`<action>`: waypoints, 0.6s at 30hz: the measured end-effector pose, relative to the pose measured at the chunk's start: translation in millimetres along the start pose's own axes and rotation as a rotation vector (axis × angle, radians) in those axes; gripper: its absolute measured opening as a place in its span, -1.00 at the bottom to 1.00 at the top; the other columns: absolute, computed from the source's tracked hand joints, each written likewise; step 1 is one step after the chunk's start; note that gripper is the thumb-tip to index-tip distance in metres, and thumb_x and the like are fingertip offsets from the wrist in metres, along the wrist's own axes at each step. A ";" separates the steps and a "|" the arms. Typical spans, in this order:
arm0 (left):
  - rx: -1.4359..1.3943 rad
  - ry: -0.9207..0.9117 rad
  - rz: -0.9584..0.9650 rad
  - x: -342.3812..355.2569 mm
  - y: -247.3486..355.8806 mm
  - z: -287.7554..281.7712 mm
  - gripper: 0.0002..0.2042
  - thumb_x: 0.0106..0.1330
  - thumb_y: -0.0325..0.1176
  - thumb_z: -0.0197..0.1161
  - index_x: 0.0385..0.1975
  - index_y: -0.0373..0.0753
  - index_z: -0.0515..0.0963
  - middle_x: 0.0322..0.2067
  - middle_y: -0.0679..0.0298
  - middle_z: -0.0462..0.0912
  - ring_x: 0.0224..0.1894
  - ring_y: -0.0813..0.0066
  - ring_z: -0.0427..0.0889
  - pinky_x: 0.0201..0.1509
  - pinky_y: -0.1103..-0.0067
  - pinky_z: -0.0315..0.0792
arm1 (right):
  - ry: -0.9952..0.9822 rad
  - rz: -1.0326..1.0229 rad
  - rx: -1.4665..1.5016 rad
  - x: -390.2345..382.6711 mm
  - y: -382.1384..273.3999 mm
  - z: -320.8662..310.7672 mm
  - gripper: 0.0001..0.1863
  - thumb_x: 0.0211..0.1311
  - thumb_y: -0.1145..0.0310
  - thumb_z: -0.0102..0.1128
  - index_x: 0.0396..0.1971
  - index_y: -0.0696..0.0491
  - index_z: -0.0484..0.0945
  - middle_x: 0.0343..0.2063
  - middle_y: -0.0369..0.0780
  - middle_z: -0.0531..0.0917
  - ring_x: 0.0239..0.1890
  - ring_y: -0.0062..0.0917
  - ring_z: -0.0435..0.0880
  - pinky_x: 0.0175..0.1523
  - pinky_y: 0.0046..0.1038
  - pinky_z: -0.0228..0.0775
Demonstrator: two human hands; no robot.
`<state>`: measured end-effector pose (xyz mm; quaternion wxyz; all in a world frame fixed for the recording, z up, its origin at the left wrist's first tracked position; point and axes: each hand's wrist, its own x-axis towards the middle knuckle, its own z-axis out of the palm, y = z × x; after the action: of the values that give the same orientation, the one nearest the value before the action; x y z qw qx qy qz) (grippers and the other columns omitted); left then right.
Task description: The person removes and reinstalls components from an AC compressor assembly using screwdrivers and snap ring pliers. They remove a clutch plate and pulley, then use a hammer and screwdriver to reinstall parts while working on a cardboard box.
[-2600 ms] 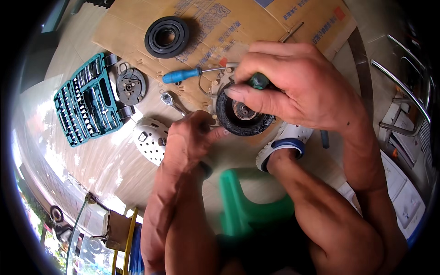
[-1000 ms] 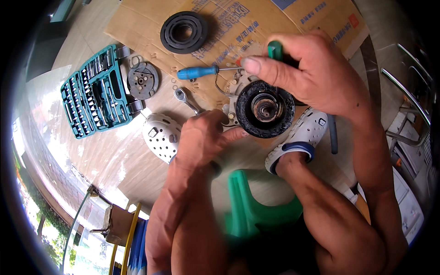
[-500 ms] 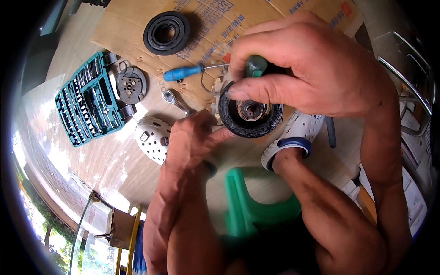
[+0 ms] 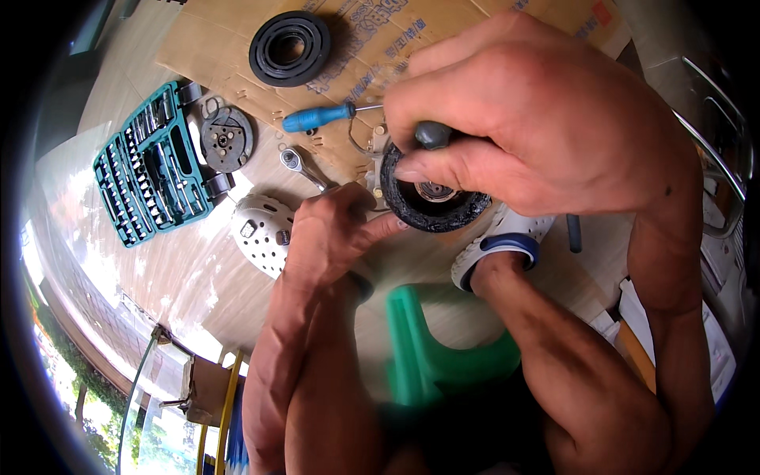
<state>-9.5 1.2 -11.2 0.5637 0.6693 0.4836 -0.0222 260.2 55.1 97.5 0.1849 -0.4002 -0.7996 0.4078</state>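
Observation:
My right hand (image 4: 530,134) is closed round the dark green handle (image 4: 432,133) of a tool over a black, greasy ring (image 4: 427,218); its thumb hides much of the rusty centre, and the tool's tip is hidden. My left hand (image 4: 332,237) grips the bolted metal housing (image 4: 378,193) beneath the ring at its lower left, fingers curled and mostly hidden. Behind them lie a blue screwdriver (image 4: 309,120), a ratchet (image 4: 292,162) and a round metal plate (image 4: 226,149) with bolts.
Cardboard (image 4: 214,39) on the tiled floor carries a black pulley (image 4: 289,47). A teal socket set (image 4: 142,174) lies open at left. My white clogs (image 4: 257,237) flank the housing, with a green stool (image 4: 412,348) below. Chrome tubing (image 4: 712,150) is at right, glass panels at lower left.
Since a second ago my right hand with the handle has swung left and looms larger, covering more of the ring's centre. My left hand stays on the housing.

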 end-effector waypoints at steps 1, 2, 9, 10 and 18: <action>0.001 0.002 0.024 3.8 -2.4 2.9 -0.37 0.16 0.26 0.48 -0.29 -0.35 0.70 -0.46 0.05 0.72 -0.35 0.07 0.74 -0.18 0.29 0.57 | -0.006 0.004 -0.010 0.3 1.0 1.0 -0.75 0.24 0.25 0.41 -0.35 0.16 0.65 -0.46 -0.11 0.65 -0.40 -0.20 0.66 -0.27 -0.28 0.46; 0.001 0.004 0.049 7.9 -4.1 6.5 -0.37 0.17 0.26 0.47 -0.29 -0.34 0.71 -0.46 0.04 0.72 -0.35 0.07 0.75 -0.18 0.28 0.57 | -0.013 0.008 -0.023 0.7 1.8 1.9 -0.75 0.24 0.25 0.40 -0.36 0.16 0.65 -0.47 -0.10 0.64 -0.41 -0.20 0.65 -0.28 -0.28 0.46; 0.001 0.041 0.071 0.0 2.4 2.0 -0.35 0.19 0.30 0.42 -0.30 -0.36 0.70 -0.44 -0.01 0.72 -0.34 0.02 0.74 -0.19 0.25 0.57 | -0.049 -0.081 -0.078 17.9 -2.4 6.4 -0.74 0.24 0.25 0.37 -0.40 0.17 0.64 -0.51 -0.09 0.62 -0.44 -0.20 0.64 -0.30 -0.26 0.45; 0.013 0.034 0.073 1.1 3.3 1.7 -0.34 0.19 0.30 0.42 -0.30 -0.36 0.71 -0.44 -0.01 0.72 -0.34 0.01 0.74 -0.19 0.24 0.57 | -0.058 -0.086 -0.092 20.1 -1.1 8.0 -0.74 0.24 0.25 0.37 -0.40 0.18 0.64 -0.51 -0.09 0.61 -0.44 -0.19 0.63 -0.30 -0.25 0.45; 0.020 0.081 0.098 -0.5 4.5 2.6 -0.34 0.18 0.30 0.42 -0.34 -0.36 0.70 -0.48 0.00 0.71 -0.37 0.01 0.73 -0.22 0.23 0.56 | -0.142 -0.229 -0.208 40.1 3.1 14.9 -0.72 0.24 0.24 0.33 -0.45 0.19 0.63 -0.56 -0.07 0.58 -0.47 -0.19 0.61 -0.32 -0.22 0.43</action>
<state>-5.4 -0.7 -8.6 0.5373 0.6982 0.4724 0.0276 227.8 80.4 84.9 0.1308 -0.2937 -0.8890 0.3261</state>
